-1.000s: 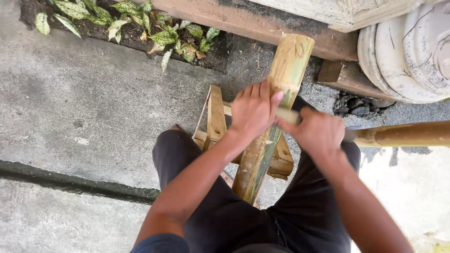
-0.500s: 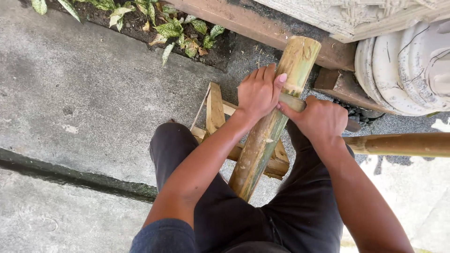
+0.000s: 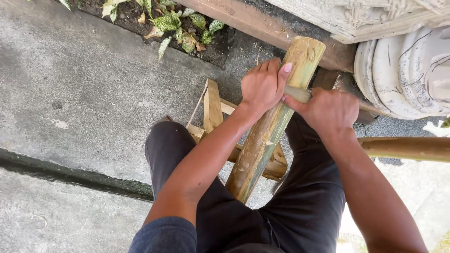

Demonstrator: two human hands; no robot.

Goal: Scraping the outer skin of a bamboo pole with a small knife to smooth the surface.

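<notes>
Thick green-yellow bamboo pole point(image 3: 269, 136) front and centre here, propped at a slant across a small wooden trestle stand point(image 3: 213, 110), its lower end tucked between the person's dark-trousered knees and its cut top end pointing up and away toward the weathered timber beam point(image 3: 262, 23). The long axis runs from near the lap up to the right, away from the body. The left hand point(image 3: 262, 86) is draped over the pole just below its top, fingers point(image 3: 272, 68) curled around the far side, clamping it. The right hand point(image 3: 328, 110) sits just beside it, touching, clenched around a pale tool handle point(image 3: 297, 93) that lies crosswise against the pole; whether there is a blade I cannot tell. Both hands crowd the upper third, the left a shade nearer the top end. Off to the right lies a second brown bamboo pole point(image 3: 408, 147), level, near the white carved stone column point(image 3: 408, 70).
</notes>
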